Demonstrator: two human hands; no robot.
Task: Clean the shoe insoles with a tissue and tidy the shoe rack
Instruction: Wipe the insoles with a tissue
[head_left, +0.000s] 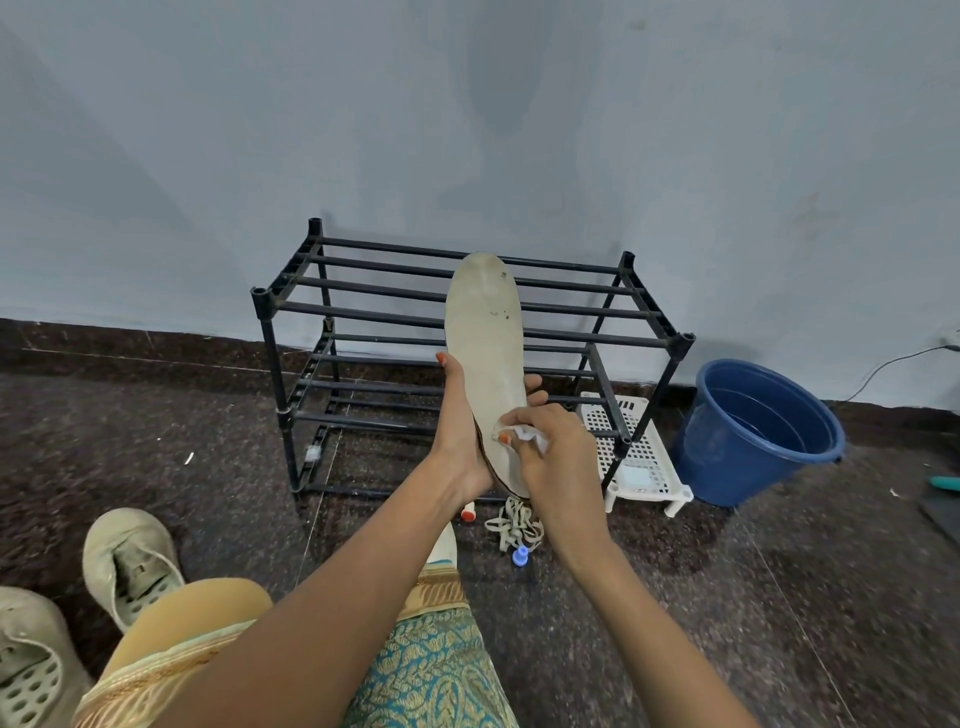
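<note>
Insole (485, 353), held upright in front of shoe rack (395, 312): my L hand (460, 436) grips its edge, R hand (553, 447) pinches tissue (530, 434) against heel end.

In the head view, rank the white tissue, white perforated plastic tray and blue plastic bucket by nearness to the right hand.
1. White tissue, pinched in the right hand.
2. White perforated plastic tray, on floor, just right.
3. Blue plastic bucket, farther right.
</note>
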